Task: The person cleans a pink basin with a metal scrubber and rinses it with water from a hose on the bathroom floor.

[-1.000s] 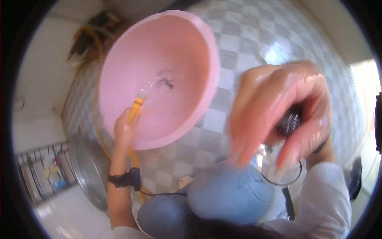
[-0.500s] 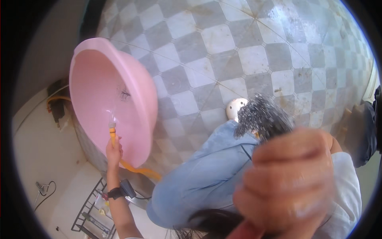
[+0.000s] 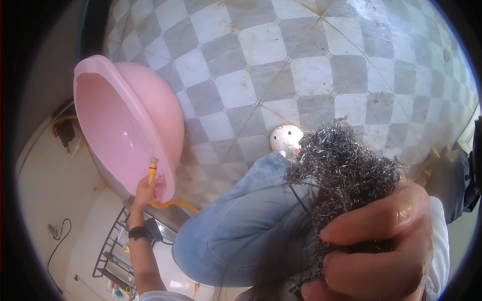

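Note:
A pink plastic basin [image 3: 150, 95] stands tipped on its side at the left, its hollow facing left. At its near rim my left hand [image 3: 144, 194] is closed around a yellow hose [image 3: 152, 173] with a grey tip, pointing into the hollow. The hose trails back toward my knee. Close to the camera at the lower right, my right hand [image 3: 381, 241] grips a wad of steel wool [image 3: 346, 163]. Its loose, shiny dark strands stick out past my fingers, over my jeans [image 3: 236, 220]. Part of the wad is hidden by the fingers.
Grey and white tiles [image 3: 311, 75] cover the floor, with stains in places. A white slipper [image 3: 285, 137] with a face design shows beyond my knee. A black wire rack [image 3: 108, 246] with bottles stands at lower left. Dark fabric [image 3: 452, 180] hangs at the right edge.
The steel wool, blurred before, now shows clearly as my right hand has shifted right and down. The dark bits inside the basin are no longer visible. The hose tip sits nearer the basin's rim.

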### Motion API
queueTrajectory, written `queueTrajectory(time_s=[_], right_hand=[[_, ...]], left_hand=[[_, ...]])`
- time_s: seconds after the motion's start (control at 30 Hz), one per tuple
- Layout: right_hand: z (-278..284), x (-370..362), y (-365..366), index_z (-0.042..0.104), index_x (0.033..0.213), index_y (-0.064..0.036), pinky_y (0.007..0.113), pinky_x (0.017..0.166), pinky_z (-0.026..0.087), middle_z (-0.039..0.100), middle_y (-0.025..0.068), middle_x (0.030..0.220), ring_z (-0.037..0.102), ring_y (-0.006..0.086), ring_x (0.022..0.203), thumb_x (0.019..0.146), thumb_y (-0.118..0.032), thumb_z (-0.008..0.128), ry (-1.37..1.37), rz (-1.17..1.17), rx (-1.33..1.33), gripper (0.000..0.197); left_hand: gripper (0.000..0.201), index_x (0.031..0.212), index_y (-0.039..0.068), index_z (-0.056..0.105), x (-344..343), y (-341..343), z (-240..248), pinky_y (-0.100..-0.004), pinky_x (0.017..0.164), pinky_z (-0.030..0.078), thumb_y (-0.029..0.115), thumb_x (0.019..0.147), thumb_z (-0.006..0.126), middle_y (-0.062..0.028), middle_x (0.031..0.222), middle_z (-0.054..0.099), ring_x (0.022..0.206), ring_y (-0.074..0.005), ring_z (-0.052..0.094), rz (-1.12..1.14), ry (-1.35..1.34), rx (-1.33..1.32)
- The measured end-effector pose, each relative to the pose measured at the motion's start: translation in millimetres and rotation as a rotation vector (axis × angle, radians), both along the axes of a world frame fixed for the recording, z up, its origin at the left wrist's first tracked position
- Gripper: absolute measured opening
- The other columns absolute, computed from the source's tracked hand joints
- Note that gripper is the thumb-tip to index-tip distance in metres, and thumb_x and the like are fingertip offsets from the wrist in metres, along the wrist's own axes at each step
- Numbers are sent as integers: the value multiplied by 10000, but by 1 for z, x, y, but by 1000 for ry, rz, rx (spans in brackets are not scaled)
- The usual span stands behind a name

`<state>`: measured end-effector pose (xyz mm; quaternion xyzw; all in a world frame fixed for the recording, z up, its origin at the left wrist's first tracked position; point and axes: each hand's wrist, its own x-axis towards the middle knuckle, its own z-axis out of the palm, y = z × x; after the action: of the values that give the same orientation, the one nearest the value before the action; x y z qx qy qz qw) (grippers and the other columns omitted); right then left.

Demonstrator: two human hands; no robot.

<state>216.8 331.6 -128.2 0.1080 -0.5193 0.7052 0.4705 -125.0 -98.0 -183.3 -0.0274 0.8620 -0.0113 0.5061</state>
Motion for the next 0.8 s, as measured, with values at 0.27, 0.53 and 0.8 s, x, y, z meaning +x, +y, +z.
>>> queueTrajectory(time_s=[0.27, 0.53, 0.8], right_hand=[[18, -6, -13, 626, 665, -21, 258, 491, 456, 594, 48, 756, 566, 172, 558, 785, -25, 666, -75, -84, 38, 127], [11, -32, -38, 620, 626, -40, 258, 489, 452, 582, 17, 734, 571, 180, 564, 789, -38, 650, -529, -350, 157, 165], [-118, -191, -153, 456, 1207, 118, 477, 728, 524, 662, 248, 898, 656, 408, 814, 921, -364, 584, -1076, 475, 280, 575]], left_hand=[[459, 1137, -31, 590, -3, -6, 10, -270, 408, 455, 400, 987, 544, -150, 788, 674, 393, -139, 539, 1, -45, -37], [504, 1173, -63, 581, -8, 0, 11, -269, 434, 460, 402, 981, 551, -224, 936, 691, 412, -133, 545, -26, -97, 44], [419, 1011, -40, 619, 19, 13, 22, -289, 518, 496, 372, 982, 551, -115, 796, 682, 462, -148, 582, -203, -177, 8]])
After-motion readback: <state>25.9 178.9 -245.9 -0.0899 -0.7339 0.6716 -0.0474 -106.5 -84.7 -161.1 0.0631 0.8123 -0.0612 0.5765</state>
